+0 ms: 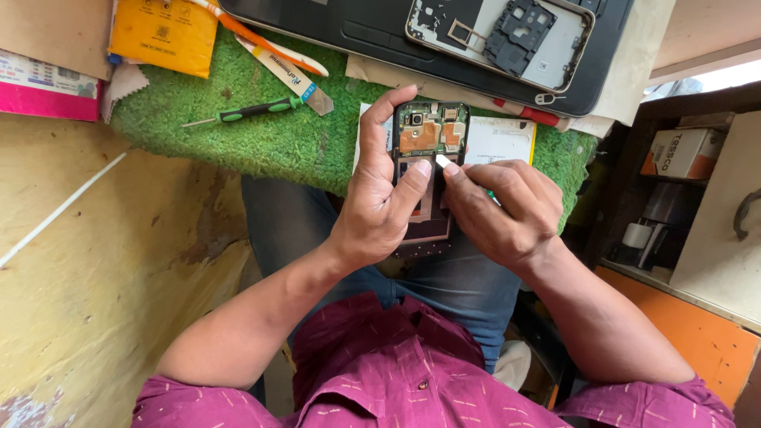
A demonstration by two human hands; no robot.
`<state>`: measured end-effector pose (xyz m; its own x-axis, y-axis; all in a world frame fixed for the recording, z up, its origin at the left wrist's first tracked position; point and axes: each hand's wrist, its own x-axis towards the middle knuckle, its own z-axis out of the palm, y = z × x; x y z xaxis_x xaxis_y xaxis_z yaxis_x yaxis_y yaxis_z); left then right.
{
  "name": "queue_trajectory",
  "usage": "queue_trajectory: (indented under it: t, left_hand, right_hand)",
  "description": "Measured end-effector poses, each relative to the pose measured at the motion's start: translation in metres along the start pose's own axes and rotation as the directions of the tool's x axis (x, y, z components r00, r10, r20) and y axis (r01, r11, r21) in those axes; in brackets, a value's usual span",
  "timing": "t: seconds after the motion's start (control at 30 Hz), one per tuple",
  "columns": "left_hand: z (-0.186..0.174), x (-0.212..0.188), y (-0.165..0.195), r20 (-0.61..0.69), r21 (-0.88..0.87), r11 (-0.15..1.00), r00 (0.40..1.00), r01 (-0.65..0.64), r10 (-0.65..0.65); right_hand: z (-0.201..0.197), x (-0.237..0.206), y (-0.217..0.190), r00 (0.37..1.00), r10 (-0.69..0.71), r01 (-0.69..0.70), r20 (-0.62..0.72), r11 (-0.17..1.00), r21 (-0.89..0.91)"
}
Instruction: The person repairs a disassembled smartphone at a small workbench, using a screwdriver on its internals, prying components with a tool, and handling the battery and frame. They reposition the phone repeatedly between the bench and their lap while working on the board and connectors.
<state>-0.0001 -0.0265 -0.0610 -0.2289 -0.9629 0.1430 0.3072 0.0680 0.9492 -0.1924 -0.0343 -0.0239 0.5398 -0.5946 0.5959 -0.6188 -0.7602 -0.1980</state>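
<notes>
Mid-frame: my left hand [379, 208] clamps the opened phone [429, 150] | right hand [501, 208] pinches a small white tool [445, 162] at its board | risk, I judge: tool slips, gouges exposed parts.

Mat [261, 143] is fuzzy green. Screwdriver [250, 111] green & black. Envelope [162, 32] yellow. Shirt [380, 372] purple w/ tiny light dashes. Phone [428, 139] black w/ orange bits inside.
</notes>
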Motion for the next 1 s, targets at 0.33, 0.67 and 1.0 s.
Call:
queue_trajectory:
  t: [0.33,0.67,1.0]
  left_hand:
    - [0.002,0.0,0.004,0.008,0.012,1.0,1.0,0.01,-0.01]
    - [0.005,-0.001,0.007,0.02,0.122,0.992,1.0,-0.01,0.008]
    - [0.005,0.001,0.011,0.022,0.076,0.997,1.0,0.008,-0.01]
  right_hand:
    - [-0.007,0.004,-0.013,0.928,0.363,-0.372,0.083,0.917,0.144]
    - [-0.01,0.003,-0.009,0.799,0.571,-0.593,0.188,0.7,0.398]
    - [0.003,-0.003,-0.01,0.643,0.703,-0.718,0.305,0.412,0.561]
